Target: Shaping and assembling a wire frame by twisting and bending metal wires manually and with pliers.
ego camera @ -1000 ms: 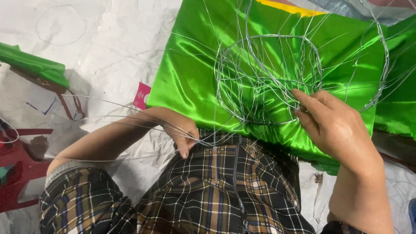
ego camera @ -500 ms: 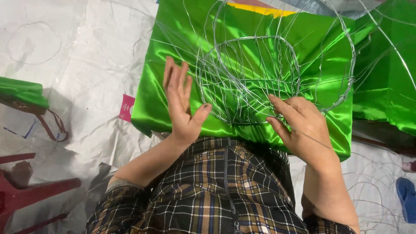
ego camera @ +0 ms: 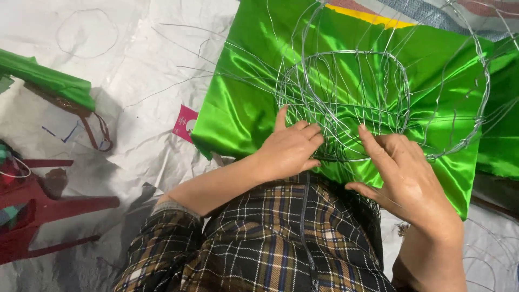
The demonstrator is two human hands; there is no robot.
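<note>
A shiny green satin cloth [ego camera: 243,103] lies spread over my lap and the floor. On it rests a frame of thin silver wire [ego camera: 346,103], made of rings and crossing strands. My left hand [ego camera: 289,148] lies on the cloth at the frame's near left edge, fingers curled against the wires. My right hand [ego camera: 403,178] is at the frame's near right edge, its fingers touching the lower ring. Whether either hand pinches a wire is unclear. A yellow strip [ego camera: 367,16] shows at the cloth's far edge.
White plastic sheeting [ego camera: 135,48] covers the floor. A pink card tag [ego camera: 185,121] lies by the cloth's left corner. A folded green cloth [ego camera: 48,81] with scissors lies at the left. A red plastic stool [ego camera: 48,211] stands lower left. My checked clothing [ego camera: 281,243] fills the foreground.
My left hand rose from my lap, spread flat on the cloth, then curled against the wire frame's near edge. My right hand stayed at the frame's right side. The view shifted.
</note>
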